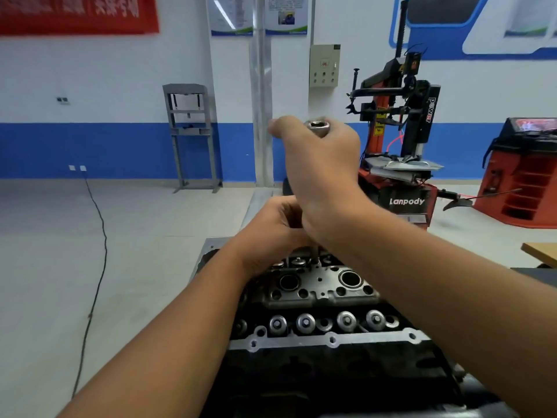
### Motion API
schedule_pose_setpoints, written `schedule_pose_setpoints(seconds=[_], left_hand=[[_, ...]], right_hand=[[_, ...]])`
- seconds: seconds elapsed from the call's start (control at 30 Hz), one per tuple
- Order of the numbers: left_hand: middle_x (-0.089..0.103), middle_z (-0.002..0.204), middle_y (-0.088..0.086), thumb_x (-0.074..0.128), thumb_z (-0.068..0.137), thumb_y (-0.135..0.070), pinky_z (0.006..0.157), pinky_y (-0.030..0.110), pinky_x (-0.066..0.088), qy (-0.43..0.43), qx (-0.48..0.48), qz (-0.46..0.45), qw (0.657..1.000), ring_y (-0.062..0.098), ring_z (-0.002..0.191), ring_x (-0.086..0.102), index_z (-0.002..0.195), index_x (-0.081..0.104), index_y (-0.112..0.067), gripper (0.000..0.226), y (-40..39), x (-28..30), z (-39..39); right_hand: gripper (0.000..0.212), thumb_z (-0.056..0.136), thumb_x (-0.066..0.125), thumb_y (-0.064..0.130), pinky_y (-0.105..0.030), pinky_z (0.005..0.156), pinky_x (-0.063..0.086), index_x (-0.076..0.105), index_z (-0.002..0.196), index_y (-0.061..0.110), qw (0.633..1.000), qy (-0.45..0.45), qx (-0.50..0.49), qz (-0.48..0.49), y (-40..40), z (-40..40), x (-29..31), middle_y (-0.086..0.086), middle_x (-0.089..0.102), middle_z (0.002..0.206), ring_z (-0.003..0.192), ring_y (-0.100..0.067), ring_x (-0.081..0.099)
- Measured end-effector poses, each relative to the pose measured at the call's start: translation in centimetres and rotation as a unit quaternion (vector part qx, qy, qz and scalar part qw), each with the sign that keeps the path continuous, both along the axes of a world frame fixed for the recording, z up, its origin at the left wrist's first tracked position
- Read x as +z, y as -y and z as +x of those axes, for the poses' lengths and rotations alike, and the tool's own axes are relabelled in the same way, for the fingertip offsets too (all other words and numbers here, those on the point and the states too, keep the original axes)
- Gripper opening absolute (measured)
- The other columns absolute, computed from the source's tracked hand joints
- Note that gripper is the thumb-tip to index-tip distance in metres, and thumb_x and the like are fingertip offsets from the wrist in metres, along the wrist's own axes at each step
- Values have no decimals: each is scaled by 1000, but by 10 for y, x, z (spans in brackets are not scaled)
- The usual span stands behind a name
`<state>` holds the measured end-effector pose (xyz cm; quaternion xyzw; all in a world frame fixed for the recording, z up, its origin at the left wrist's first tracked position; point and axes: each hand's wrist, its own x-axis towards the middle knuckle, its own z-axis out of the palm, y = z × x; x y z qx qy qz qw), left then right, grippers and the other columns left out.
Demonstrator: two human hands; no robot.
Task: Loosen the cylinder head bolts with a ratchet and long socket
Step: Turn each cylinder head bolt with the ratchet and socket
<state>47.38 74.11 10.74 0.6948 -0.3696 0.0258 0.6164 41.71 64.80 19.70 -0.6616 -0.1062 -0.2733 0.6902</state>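
silvery hollow-ended socket in right hand

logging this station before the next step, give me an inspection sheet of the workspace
surface: pale floor; the engine's support is hidden
job's things: cylinder head with valve springs showing; metal tool end in the upper hand, tool shaft mostly hidden
clutter: nothing seen
grippers: right hand grips the tool top; left hand curls round the shaft lower down
cables: black cable across the floor from a wall socket
surroundings: tyre changer, grey press frame, red cabinet
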Motion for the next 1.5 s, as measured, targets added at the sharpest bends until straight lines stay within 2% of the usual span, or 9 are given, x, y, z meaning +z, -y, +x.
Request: schedule_pose_setpoints(seconds=[0.23,0.33,0.43,0.6,0.7,0.8,1.1,1.33,1.5], left_hand=[[72,122,23,57,97,1,106,53,54,-127,-115,-55,984,38,121,67,131,60,0,34,-7,-4,4],[75,114,18,57,96,1,99,43,58,-114,-85,-38,989,35,115,72,121,64,-2,26,-9,-1,4],[79,104,7,61,97,8,88,28,60,-41,-42,-10,998,20,101,77,114,75,-11,29,-7,1,3],[80,92,-13,70,86,14,77,14,56,1,-27,11,1000,-1,88,74,91,82,-32,48,-7,9,-5],[81,104,11,81,81,1,86,32,61,-41,-21,-25,999,26,99,78,101,81,-19,29,-14,6,2],[75,120,18,67,93,-3,96,44,60,-97,-72,-3,993,37,113,73,123,73,-16,33,-20,3,3],[79,104,14,75,80,-4,79,37,63,-53,-1,-28,998,33,97,78,119,65,3,40,-13,6,0],[75,118,14,57,102,-12,96,48,60,-72,-70,8,995,40,113,72,128,64,-10,27,-14,6,0],[79,100,12,69,92,-1,83,39,63,-66,-52,-33,996,33,98,78,112,70,-7,21,-11,3,-1]], right_hand=[[53,81,67,45,-32,53,10,23,62,24,861,-160,460,-145,48,29,33,7,16,51,48,-16,10],[45,86,66,44,-32,57,17,34,62,24,898,-162,395,-100,49,25,29,6,21,52,50,-16,18],[29,83,76,39,-33,59,37,54,81,20,984,-100,141,-54,27,7,12,4,47,66,58,-16,43],[23,81,79,29,-26,51,44,61,87,16,999,6,40,-28,7,-13,1,-1,62,68,60,-16,59],[46,88,72,30,-29,43,23,47,51,18,965,-79,222,-114,22,6,23,-2,31,44,39,-22,23],[50,92,52,49,-30,51,12,29,55,24,853,-148,470,-175,45,25,38,6,15,49,46,-15,11],[27,98,71,31,-31,52,43,52,95,12,962,33,264,65,35,33,-4,-4,57,66,48,-16,42],[38,96,58,44,-30,53,45,56,92,6,920,35,389,17,48,46,3,-6,60,68,46,-17,50],[53,106,27,49,-28,58,44,64,94,12,839,-22,544,9,57,60,4,-2,65,71,47,-16,56]])
